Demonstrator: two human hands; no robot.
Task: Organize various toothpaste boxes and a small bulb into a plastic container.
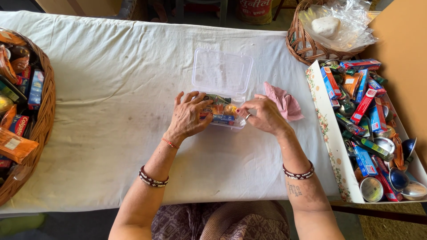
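Note:
A clear plastic box (227,119) with its hinged lid (222,72) standing open lies mid-table on the white cloth (111,89). It is packed with small colourful items, among them a blue carton and orange packets. My left hand (189,116) rests flat on the box's left side, fingers spread over the contents. My right hand (261,114) pinches at the box's right edge, fingers curled. A pink cloth (284,102) lies just right of that hand.
A wicker basket (42,120) of packets and cartons fills the left edge. At right, a floral cardboard box (331,142) holds toothpaste cartons, tubes and metal bowls. Behind it, a smaller wicker basket (296,42) holds a plastic bag with a white bar.

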